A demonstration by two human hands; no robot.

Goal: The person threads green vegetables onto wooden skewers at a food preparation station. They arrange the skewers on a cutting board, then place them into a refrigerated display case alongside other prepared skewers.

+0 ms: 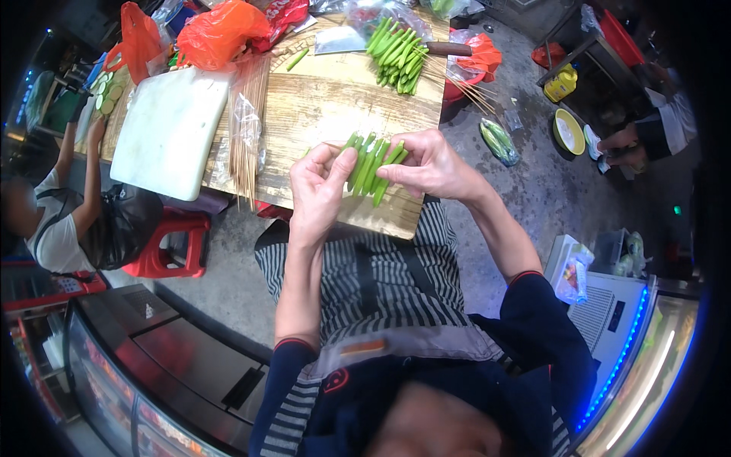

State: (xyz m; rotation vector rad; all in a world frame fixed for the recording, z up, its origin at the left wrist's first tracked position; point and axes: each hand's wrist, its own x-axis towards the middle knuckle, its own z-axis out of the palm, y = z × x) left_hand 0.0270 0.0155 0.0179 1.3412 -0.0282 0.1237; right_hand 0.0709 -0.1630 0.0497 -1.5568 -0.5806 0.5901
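Note:
My left hand [321,185] pinches the left end of a row of cut green vegetable pieces [370,165] side by side, with a thin skewer showing at its fingertips. At the row's right end, the thumb and fingers of my right hand [425,165] grip the last pieces. The row is above the near part of a wooden table [302,97]. Farther back, a pile of similar green pieces on skewers [400,57] lies across a cleaver [340,40], covering part of it. Bare bamboo skewers [246,131], partly in clear plastic, lie left of my hands.
A white cutting board [171,131] overhangs the table's near edge, by orange plastic bags [223,31]. At the left, a seated person's hands are near sliced vegetables [107,94]. A red stool [177,245], a yellow basin [569,132] and a bagged vegetable [498,141] are on the floor.

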